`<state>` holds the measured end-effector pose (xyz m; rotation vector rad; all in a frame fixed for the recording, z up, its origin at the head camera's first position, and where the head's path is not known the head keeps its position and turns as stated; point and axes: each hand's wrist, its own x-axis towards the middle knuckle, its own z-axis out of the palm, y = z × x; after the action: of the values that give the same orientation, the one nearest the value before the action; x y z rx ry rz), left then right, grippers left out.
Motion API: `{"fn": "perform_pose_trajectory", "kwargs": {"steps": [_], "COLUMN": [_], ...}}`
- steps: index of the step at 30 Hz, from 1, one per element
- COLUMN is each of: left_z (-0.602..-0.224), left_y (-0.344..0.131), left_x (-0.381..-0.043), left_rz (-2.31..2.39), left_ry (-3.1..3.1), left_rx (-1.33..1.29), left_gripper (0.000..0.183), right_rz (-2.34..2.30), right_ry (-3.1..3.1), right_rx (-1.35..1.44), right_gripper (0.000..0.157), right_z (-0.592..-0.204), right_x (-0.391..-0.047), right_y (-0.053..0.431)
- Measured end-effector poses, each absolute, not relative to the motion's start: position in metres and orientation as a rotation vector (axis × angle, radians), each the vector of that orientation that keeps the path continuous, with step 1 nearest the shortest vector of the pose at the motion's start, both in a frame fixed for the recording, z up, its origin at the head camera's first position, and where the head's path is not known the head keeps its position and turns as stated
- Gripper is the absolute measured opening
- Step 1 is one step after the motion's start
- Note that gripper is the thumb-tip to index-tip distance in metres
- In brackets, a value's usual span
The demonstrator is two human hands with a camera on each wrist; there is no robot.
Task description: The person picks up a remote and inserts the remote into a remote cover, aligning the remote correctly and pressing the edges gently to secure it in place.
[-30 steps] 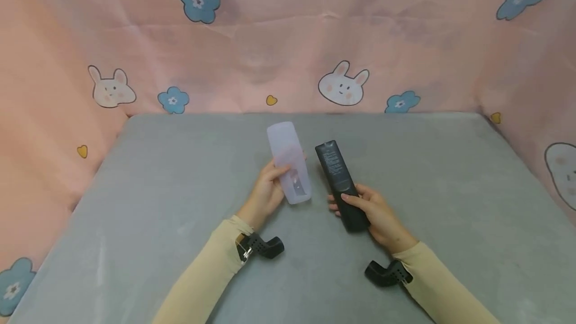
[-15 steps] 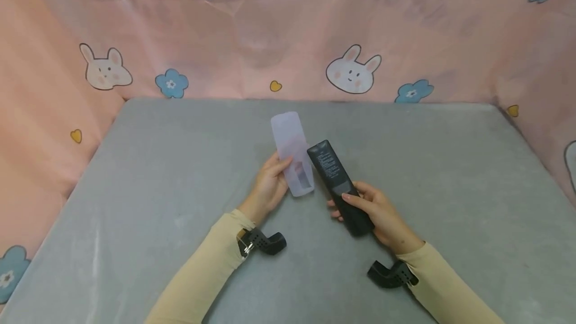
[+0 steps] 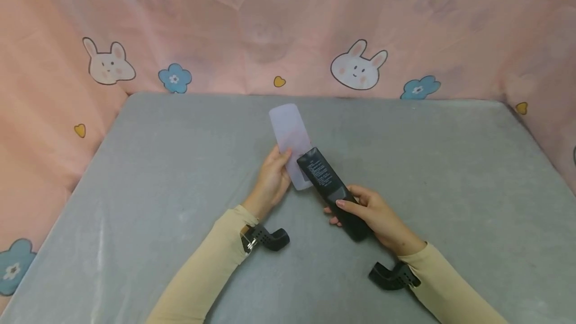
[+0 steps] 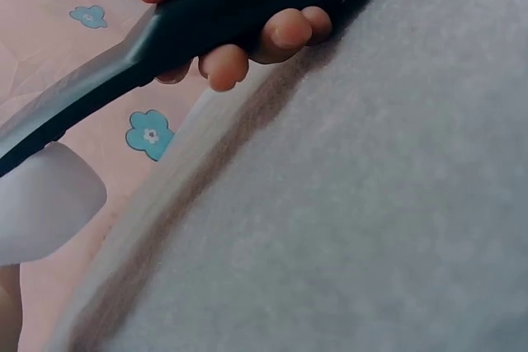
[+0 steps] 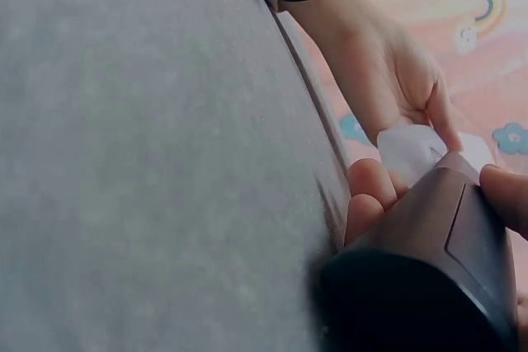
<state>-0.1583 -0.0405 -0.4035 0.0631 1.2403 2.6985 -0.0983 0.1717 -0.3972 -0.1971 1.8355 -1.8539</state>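
Observation:
My left hand [image 3: 271,179] grips a translucent whitish remote cover [image 3: 289,124] by its lower half, thumb on top. A black remote control [image 3: 330,184] slants in my right hand [image 3: 380,219], its face with printed text turned up and my thumb laid along it. The remote's far end overlaps the lower part of the cover in the head view. In the left wrist view, that end of the remote [image 4: 74,113] passes right at the cover's rounded edge [image 4: 62,204]. A battery-lid seam shows on the remote [image 5: 437,212] in the right wrist view.
Both hands are over a grey cloth-covered table [image 3: 180,129]. Behind it hangs a pink curtain [image 3: 252,39] printed with rabbits and flowers. Each wrist carries a black camera mount, the left mount [image 3: 267,239] and the right mount [image 3: 393,275].
The remote control has moved left, so that its far end now overlaps the cover; earlier they were apart. The head view has tilted down a little. Both grips are kept.

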Motion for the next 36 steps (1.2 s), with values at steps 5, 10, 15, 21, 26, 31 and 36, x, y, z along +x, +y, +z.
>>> {"fn": "perform_pose_trajectory", "kwargs": {"steps": [5, 10, 15, 21, 26, 31, 36], "left_z": [-0.4014, -0.4003, -0.4006, -0.4001, -0.3989, -0.3995, -0.4011], "left_y": [-0.0422, -0.0439, -0.0442, -0.0443, -0.0439, -0.0437, -0.0438], "left_x": [-0.1578, -0.1576, -0.1585, -0.1567, -0.1559, -0.1553, -0.1553], "left_rz": [2.734, 2.746, 2.754, 2.728, 2.663, 2.618, 2.584], "left_ry": [1.160, 1.110, 1.093, 1.128, 1.165, 1.203, 1.243], "left_rx": [0.110, 0.156, 0.178, 0.222, 0.291, 0.327, 0.355], "left_gripper": [0.042, 0.042, 0.042, 0.042, 0.041, 0.044, 0.045], "right_rz": [-1.843, -1.844, -1.844, -1.844, -1.837, -1.828, -1.823], "right_ry": [1.849, 1.850, 1.853, 1.844, 1.850, 1.849, 1.841], "right_rx": [-0.190, -0.185, -0.185, -0.199, -0.215, -0.231, -0.236], "right_gripper": [0.044, 0.046, 0.047, 0.047, 0.045, 0.041, 0.039], "right_z": [-0.3986, -0.3997, -0.3997, -0.3989, -0.3975, -0.3968, -0.3969], "right_x": [-0.0989, -0.0998, -0.1002, -0.0996, -0.0996, -0.0998, -0.0995], "right_y": [0.1716, 0.1716, 0.1714, 0.1716, 0.1717, 0.1715, 0.1713]}}
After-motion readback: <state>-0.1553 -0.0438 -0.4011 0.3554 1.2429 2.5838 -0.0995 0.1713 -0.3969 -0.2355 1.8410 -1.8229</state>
